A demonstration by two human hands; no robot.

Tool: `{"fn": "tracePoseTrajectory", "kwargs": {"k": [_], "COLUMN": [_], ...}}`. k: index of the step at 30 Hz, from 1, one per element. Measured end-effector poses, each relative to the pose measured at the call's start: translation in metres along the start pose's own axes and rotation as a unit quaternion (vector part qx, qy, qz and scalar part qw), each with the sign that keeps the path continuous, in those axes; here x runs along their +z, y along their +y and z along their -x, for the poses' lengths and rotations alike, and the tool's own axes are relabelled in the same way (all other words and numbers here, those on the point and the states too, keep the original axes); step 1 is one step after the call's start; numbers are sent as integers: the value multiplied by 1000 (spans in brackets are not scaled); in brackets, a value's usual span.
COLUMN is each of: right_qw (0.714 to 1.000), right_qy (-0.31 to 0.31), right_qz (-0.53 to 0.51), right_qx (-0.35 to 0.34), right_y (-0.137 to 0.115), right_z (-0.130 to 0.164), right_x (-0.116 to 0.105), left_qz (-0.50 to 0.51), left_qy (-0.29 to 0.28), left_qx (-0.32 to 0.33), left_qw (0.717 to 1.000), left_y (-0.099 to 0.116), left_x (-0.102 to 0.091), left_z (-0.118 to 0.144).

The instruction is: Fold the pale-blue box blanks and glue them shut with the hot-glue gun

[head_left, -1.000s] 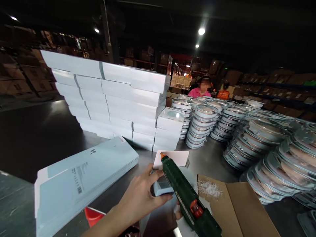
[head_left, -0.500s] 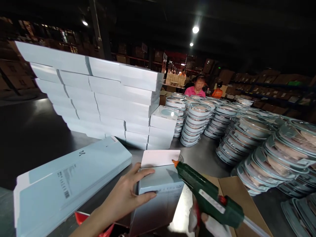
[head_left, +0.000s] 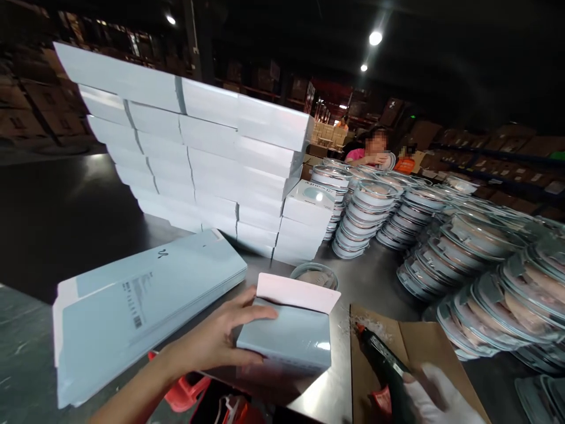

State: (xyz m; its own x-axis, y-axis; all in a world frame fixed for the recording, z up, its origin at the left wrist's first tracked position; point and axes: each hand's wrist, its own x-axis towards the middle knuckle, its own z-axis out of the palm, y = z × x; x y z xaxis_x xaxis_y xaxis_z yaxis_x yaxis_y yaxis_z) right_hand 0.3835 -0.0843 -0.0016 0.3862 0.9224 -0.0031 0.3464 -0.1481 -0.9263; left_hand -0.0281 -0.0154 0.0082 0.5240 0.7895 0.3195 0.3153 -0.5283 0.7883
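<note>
My left hand [head_left: 225, 330] grips a light blue carton [head_left: 286, 335] from its left side, thumb low and fingers over the top edge. The carton's pale pink-white flap [head_left: 295, 291] stands up at the far edge. My right hand [head_left: 435, 391], in a white glove with bare fingertips, is on the rear of a dark green glue gun [head_left: 384, 353]; its grip is partly hidden. The gun's orange nozzle points down over a brown cardboard sheet [head_left: 408, 335] with strands of dried glue on it. Behind the carton lies a round clear-lidded container [head_left: 315, 274].
Flat blue cartons [head_left: 150, 318] lie stacked at left. A wall of white boxes [head_left: 189, 159] rises behind. Several stacks of round containers [head_left: 368, 218] fill the right. A red object [head_left: 188, 391] is below the table edge. A person in pink [head_left: 373, 150] is across the table.
The glue gun has moved from the carton's flap down and right onto the cardboard. The carton has tipped, its top turning more toward me. The round container behind it now shows.
</note>
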Motion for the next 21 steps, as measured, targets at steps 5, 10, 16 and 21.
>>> {"fn": "tracePoseTrajectory", "kwargs": {"k": [5, 10, 16, 21], "right_qw": [944, 917, 820, 777], "right_qy": [-259, -305, -257, -215], "right_qz": [-77, 21, 76, 104], "right_qx": [-187, -257, -506, -582], "right_y": [-45, -42, -53, -66], "right_z": [-1, 5, 11, 8], "right_x": [86, 100, 113, 125], "left_qz": [16, 143, 5, -25], "left_qy": [18, 165, 24, -15], "left_qx": [7, 103, 81, 80], "left_qw": [1000, 971, 996, 996], "left_y": [-8, -31, -12, 5], "left_x": [11, 37, 19, 8], "left_z": [4, 11, 11, 4]}}
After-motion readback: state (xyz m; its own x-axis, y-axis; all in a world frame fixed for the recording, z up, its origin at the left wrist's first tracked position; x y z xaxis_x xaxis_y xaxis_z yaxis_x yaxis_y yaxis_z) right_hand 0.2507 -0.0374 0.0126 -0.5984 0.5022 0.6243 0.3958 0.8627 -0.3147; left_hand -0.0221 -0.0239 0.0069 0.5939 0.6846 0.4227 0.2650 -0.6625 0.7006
